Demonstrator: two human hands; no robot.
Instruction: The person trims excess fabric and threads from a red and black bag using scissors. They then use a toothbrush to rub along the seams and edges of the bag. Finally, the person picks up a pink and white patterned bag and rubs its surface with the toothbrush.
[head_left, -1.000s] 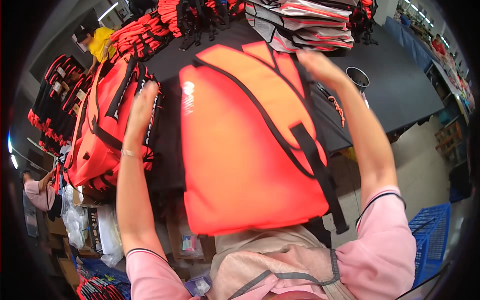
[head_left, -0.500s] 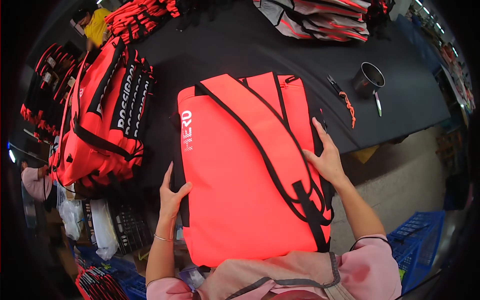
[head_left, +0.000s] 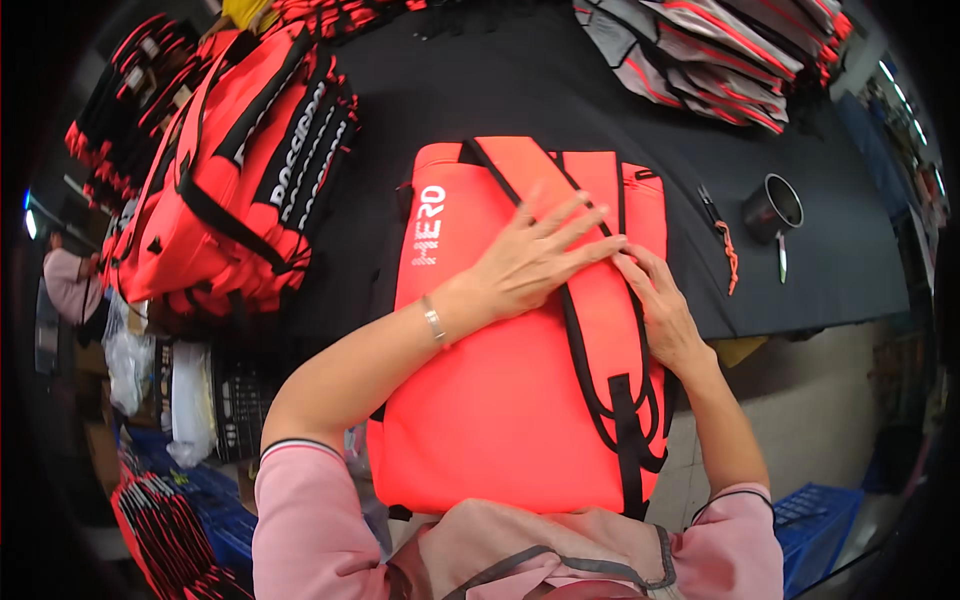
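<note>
We find the red backpack (head_left: 490,410) lying flat, strap side up, at the near edge of the black surface (head_left: 440,90), its lower end reaching past that edge to the wearer's apron (head_left: 560,545). A padded strap (head_left: 605,330) runs slantwise over its panel.

We judge the step in hand to be settling or checking this strap by touch. In our judgement, the next move calls for steady light pressure on the panel while the strap's right border is felt or straightened.

The left hand (head_left: 535,255) reaches across the panel, back upward, its fingers spread over the strap; the forearm slants in from the lower left, elbow out. The right hand (head_left: 665,310) sits at the bag's right side, wrist bent inward, fingers curled, their tips close to the left fingertips. Whether they pinch the strap's border, we cannot tell.

Inside the surface's near-right corner we note a dark cup (head_left: 768,215), a slim pale tool (head_left: 782,260) beside it, and a dark-handled tool (head_left: 715,215) with an orange cord. Grey bags (head_left: 690,55) are stacked toward the far-right corner; red bags (head_left: 245,190) stand along the left side.
</note>
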